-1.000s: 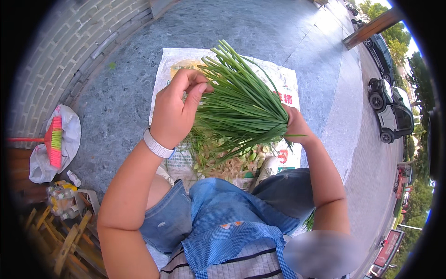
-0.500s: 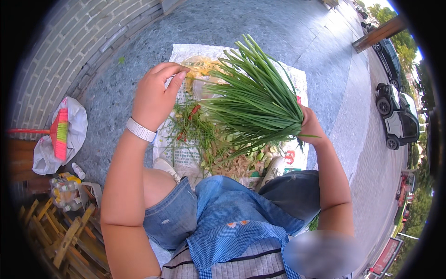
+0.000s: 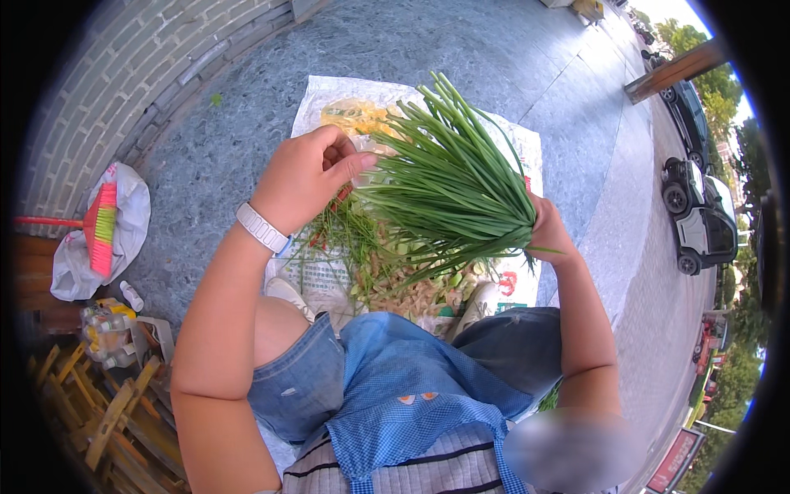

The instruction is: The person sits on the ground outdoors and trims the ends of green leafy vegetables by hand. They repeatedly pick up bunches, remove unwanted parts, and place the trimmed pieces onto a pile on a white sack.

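A thick bunch of green chives (image 3: 457, 185) fans out in front of me, leaf tips up and to the left. My right hand (image 3: 547, 230) is closed round its gathered base end. At the tips on the left side, my left hand (image 3: 317, 173) has its fingers curled and its thumb against them in a pinch. Whatever lies between those fingertips is too small to make out. Beneath the bunch, a white printed sheet (image 3: 321, 276) covers the ground. Loose green trimmings (image 3: 350, 235) and pale, dry peelings (image 3: 403, 292) are scattered on it.
A clear bag with yellow scraps (image 3: 354, 114) lies on the sheet's far part. My shoes (image 3: 485, 305) stand at its near edge. To the left are a red broom (image 3: 103, 230) against a white bag (image 3: 72, 263), bottles (image 3: 111, 333) and stacked wood (image 3: 115, 424). Cars (image 3: 699, 218) stand at right.
My left hand has come right and slightly down, to the leaf tips; half a second ago it was farther left with fingertips pinched. My right hand still grips the bunch, which has barely shifted.
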Demonstrator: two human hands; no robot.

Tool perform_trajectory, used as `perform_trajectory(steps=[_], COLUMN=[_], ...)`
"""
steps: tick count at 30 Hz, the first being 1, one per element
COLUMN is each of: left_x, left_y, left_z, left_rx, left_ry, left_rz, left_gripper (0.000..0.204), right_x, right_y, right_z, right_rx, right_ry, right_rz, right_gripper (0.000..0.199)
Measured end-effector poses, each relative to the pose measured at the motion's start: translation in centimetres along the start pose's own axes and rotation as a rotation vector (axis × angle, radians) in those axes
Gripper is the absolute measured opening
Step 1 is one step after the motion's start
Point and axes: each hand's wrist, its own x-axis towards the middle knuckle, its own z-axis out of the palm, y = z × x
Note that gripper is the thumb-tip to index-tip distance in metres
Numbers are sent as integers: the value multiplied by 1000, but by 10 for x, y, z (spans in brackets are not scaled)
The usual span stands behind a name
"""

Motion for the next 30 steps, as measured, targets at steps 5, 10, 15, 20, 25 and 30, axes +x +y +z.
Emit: perform_trajectory(steps=[5, 10, 15, 20, 25, 30], left_x=[3, 3, 0, -4, -6, -5], left_y=[-1, 0, -2, 2, 7, -2], left_z=[11, 10, 11, 12, 12, 9], left_rx=[-215, -278, -346, -277, -239, -349], left_ry=[43, -22, -52, -110, -141, -185], left_rz=[-11, -38, -33, -27, -39, -54], left_gripper=[24, 18, 14, 13, 16, 11], right_x=[0, -2, -1, -1, -3, -3], right_y=[-4, -5, 0, 12, 27, 28], right_z=[0, 1, 2, -2, -5, -5], right_rx=[-60, -78, -65, 39, 95, 113], right_ry=[-45, -24, 51, 78, 95, 63], right_rz=[5, -1, -21, -4, 2, -21], right_gripper=[44, 45, 44, 44, 44, 44])
